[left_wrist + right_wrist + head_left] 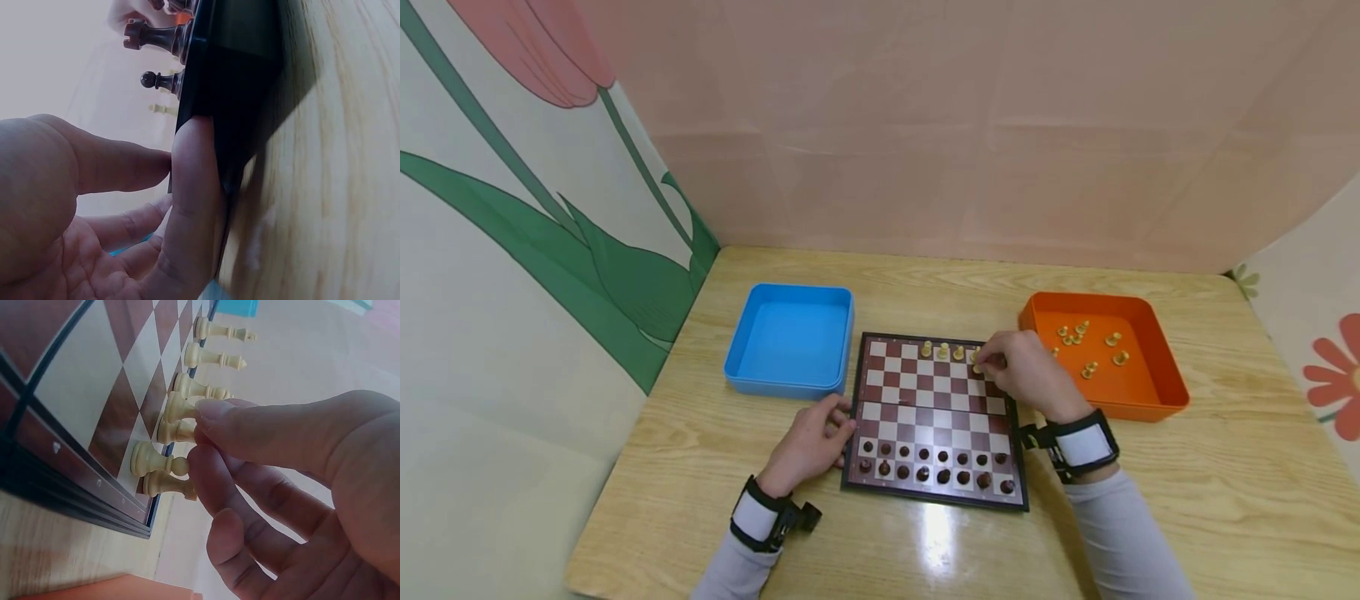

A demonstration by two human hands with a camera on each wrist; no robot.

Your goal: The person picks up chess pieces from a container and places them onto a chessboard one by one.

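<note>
My right hand pinches an upright cream pawn at the chessboard's far edge; my left hand presses flat fingers against its left edge.

We see a light wooden table with a glossy top; a bright glare patch sits near its front edge. A plain pink wall stands behind it. The left panel shows a painted tulip with green leaves. The right panel bears flower prints.
</note>
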